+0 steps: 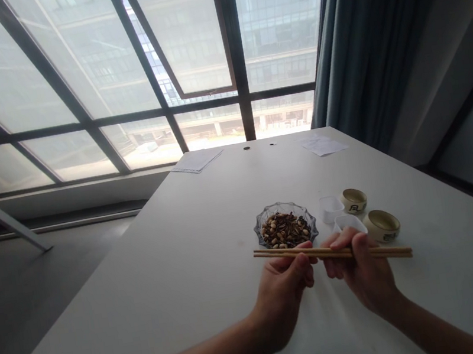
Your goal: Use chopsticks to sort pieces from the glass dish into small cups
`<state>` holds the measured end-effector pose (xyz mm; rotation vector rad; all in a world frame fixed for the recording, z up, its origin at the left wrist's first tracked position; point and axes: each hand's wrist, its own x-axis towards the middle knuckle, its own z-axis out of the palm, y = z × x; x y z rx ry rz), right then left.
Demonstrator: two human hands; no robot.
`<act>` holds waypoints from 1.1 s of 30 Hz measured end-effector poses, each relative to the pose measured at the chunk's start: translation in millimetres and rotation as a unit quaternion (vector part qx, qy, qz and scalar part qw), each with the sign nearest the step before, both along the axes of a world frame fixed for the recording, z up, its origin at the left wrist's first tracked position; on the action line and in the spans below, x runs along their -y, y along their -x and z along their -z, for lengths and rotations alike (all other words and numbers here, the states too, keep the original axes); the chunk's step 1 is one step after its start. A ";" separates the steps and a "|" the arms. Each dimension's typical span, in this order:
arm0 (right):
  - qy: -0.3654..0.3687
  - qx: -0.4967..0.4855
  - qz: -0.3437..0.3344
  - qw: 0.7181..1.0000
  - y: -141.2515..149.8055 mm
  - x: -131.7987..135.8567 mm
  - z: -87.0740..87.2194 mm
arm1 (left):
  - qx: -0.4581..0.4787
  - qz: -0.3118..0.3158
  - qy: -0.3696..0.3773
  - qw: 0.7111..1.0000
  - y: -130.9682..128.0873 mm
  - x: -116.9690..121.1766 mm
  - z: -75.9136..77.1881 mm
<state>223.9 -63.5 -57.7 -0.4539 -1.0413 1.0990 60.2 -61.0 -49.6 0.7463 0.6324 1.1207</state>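
Note:
A pair of wooden chopsticks (392, 251) lies nearly level across both my hands, over the table's near part. My left hand (286, 277) pinches them near the middle, left of my right hand (363, 270), whose fingers are closed around their right half. Just beyond the chopsticks stands a scalloped clear glass bowl (309, 213) of mixed nuts and seeds (285, 229). Two clear plastic containers (331, 208) sit right of the bowl; my right hand partly hides the nearer one. Beside them are two cream ceramic cups (382, 226) with dark characters.
The white table (190, 226) reaches toward the windows. Loose papers (197, 161) lie at its far left corner, and another sheet (323, 144) at the far right. A dark curtain (352, 33) hangs at the right. Another table's leg (7, 219) shows at the left.

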 end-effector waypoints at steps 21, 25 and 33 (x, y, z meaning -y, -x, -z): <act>0.046 0.114 0.098 0.988 2.1 -2.8 12.6 | -0.030 -0.063 0.027 0.997 -4.6 -14.9 10.7; 0.049 0.117 0.109 0.986 2.4 -1.4 11.7 | -0.037 -0.070 0.025 0.997 -4.7 -13.8 8.5; 0.060 0.087 0.142 0.984 7.2 2.3 10.3 | -0.047 -0.078 0.019 0.996 -6.3 -10.3 6.0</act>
